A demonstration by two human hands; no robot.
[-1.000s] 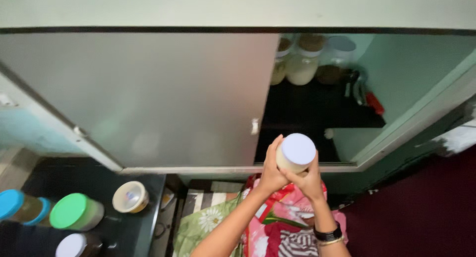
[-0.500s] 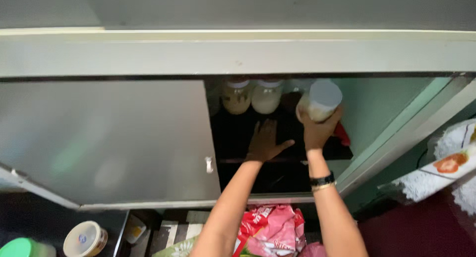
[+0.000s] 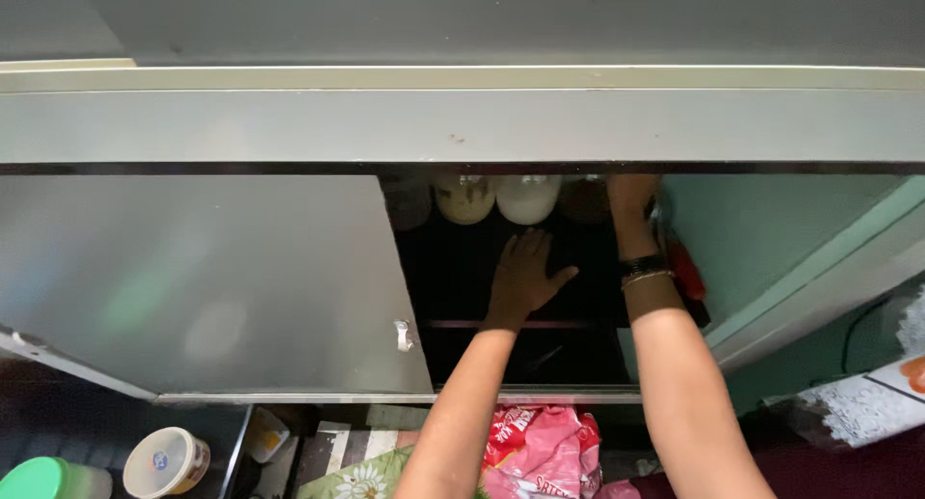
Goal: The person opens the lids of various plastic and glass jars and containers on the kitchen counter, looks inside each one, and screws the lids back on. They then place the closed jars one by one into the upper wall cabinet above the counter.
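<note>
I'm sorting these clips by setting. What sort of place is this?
Probably a home kitchen or pantry: a storage cupboard with a sliding door, jars on its dark shelf, lidded tubs below. Left hand rests on the shelf.

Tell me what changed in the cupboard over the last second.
The right hand carried the white-lidded jar from outside the opening up to the back of the shelf, beside the jars there; the jar itself is now hidden. The left hand let go of it and lies flat on the dark shelf. The sliding door stayed half open.
</note>
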